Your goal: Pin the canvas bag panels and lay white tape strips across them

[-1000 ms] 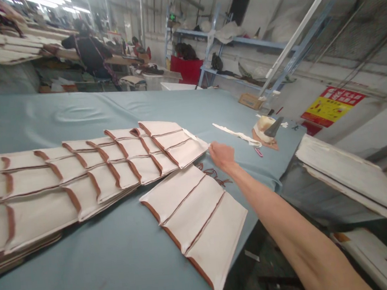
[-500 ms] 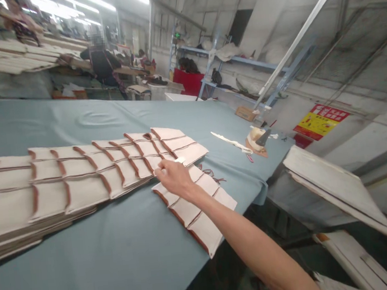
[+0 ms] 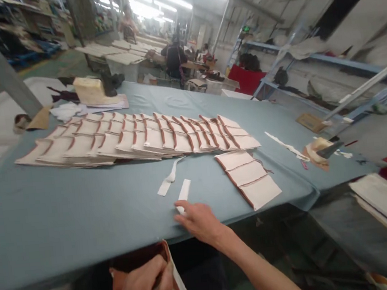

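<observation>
At the bottom of the view my left hand (image 3: 143, 284) is closed on a cream fabric piece with brown edging (image 3: 181, 285), held below the table's near edge. My right hand (image 3: 202, 221) is over that edge, its thumb and fingers pinched around the near end of a short white strip (image 3: 184, 189). Beside it lies a second white strip (image 3: 170, 180) with a curled tail. To the right rests a single cream panel with brown edging (image 3: 251, 176). Behind is a long overlapping row of similar cream panels (image 3: 151, 137).
Blue-grey cloth covers the table (image 3: 94, 214). A yellowish block (image 3: 89, 90) and papers sit at the far left. A tape roll (image 3: 319, 149) and a thin white strip (image 3: 286, 146) lie at the right. A metal post (image 3: 4, 63) stands left. Other people work in the background.
My right hand has left the panels and moved nearer to me, onto a white strip. My left hand with the brown-edged piece has come into view. The camera has turned left.
</observation>
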`<state>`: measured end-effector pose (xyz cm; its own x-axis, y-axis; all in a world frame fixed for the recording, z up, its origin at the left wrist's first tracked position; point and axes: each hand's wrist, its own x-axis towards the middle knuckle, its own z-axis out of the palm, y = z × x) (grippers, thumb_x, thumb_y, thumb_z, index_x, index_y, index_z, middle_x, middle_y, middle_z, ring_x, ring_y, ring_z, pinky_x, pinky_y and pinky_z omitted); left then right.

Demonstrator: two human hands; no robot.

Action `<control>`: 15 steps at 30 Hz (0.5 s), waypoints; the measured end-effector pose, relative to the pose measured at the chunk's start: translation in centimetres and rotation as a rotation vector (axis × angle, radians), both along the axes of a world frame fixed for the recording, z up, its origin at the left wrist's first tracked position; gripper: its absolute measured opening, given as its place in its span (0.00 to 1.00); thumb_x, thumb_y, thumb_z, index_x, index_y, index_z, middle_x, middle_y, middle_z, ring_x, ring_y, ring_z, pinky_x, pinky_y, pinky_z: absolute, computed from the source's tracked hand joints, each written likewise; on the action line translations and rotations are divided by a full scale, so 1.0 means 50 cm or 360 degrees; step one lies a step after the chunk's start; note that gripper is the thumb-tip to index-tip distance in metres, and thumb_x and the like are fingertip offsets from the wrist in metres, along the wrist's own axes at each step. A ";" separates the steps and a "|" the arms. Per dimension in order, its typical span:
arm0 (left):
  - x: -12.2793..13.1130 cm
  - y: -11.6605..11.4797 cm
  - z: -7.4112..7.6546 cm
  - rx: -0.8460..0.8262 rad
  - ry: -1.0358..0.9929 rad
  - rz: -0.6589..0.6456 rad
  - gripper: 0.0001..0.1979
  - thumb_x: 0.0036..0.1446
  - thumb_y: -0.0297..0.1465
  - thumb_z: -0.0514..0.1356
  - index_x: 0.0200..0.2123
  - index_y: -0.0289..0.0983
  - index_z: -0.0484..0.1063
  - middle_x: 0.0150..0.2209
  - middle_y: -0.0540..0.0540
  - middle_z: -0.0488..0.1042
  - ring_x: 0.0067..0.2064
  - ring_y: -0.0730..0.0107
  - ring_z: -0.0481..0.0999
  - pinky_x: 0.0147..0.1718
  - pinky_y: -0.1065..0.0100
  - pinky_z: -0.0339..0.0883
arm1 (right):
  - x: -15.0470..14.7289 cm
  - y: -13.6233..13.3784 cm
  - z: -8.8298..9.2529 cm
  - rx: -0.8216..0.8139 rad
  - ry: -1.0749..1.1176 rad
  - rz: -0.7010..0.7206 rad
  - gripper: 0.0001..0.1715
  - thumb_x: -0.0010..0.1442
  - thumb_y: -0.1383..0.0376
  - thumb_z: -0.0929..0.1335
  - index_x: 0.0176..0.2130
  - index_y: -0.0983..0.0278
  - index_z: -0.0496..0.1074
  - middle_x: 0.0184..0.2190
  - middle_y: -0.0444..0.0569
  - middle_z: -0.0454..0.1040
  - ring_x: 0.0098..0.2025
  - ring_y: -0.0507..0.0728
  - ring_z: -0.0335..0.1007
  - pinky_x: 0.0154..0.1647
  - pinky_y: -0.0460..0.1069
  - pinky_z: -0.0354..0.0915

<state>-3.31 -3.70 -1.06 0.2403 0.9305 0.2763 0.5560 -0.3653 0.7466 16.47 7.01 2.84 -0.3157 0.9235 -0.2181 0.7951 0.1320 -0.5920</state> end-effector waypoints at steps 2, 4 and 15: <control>-0.013 -0.009 0.016 -0.0108 -0.0070 0.0012 0.20 0.72 0.33 0.54 0.24 0.41 0.64 0.22 0.56 0.73 0.21 0.75 0.73 0.25 0.73 0.62 | 0.025 -0.027 0.011 -0.0020 0.0133 -0.0166 0.20 0.70 0.59 0.69 0.57 0.62 0.78 0.30 0.48 0.81 0.38 0.62 0.79 0.43 0.52 0.68; -0.022 -0.014 0.025 -0.0260 -0.0158 0.0079 0.18 0.71 0.36 0.55 0.26 0.42 0.67 0.22 0.56 0.74 0.22 0.73 0.75 0.27 0.72 0.64 | 0.046 -0.051 0.029 -0.0066 0.0308 -0.0307 0.23 0.71 0.55 0.65 0.56 0.64 0.78 0.23 0.42 0.73 0.29 0.58 0.72 0.35 0.50 0.66; 0.173 -0.042 0.050 -0.1438 -0.1364 -0.0715 0.33 0.49 0.54 0.75 0.46 0.34 0.78 0.24 0.58 0.61 0.27 0.73 0.59 0.26 0.71 0.53 | 0.031 -0.136 0.166 -0.0228 0.1025 -0.0434 0.37 0.64 0.39 0.70 0.53 0.67 0.77 0.24 0.40 0.69 0.24 0.50 0.59 0.26 0.46 0.53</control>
